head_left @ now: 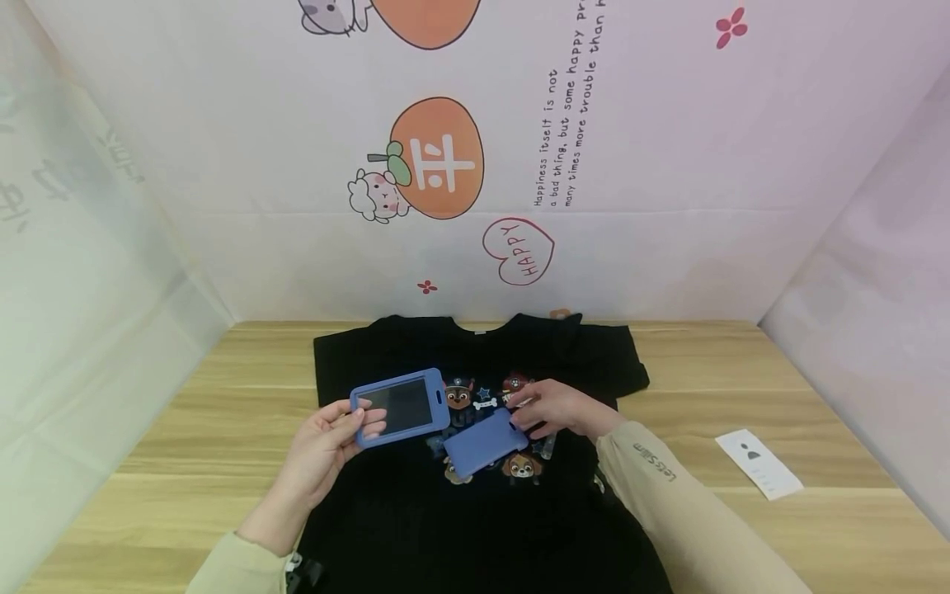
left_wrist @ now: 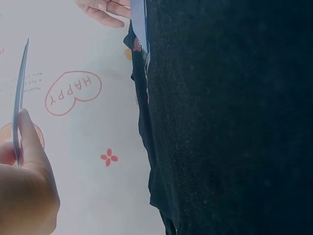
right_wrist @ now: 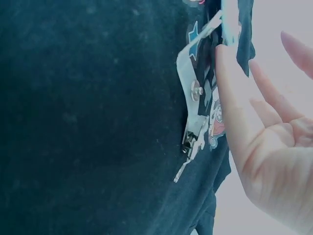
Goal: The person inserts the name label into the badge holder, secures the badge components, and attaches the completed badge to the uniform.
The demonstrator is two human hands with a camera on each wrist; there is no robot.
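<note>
My left hand (head_left: 322, 454) pinches a blue badge holder frame (head_left: 438, 404) with a clear window by its left side. The thumb lies in front, and fingers show through the window. In the left wrist view the frame (left_wrist: 22, 83) appears edge-on. A flat blue panel (head_left: 484, 445) lies tilted over the print of a black T-shirt (head_left: 475, 536). At the panel's upper right corner is my right hand (head_left: 560, 408), fingers loosely extended, fingertips right at its edge. A clear strap with a metal clip (right_wrist: 195, 137) sticks out by the panel in the right wrist view.
The T-shirt lies spread on a wooden table (head_left: 690, 363). To the right is a white card (head_left: 759, 464) with dark marks. Printed white cloth (head_left: 653, 206) hangs behind the table and along both sides.
</note>
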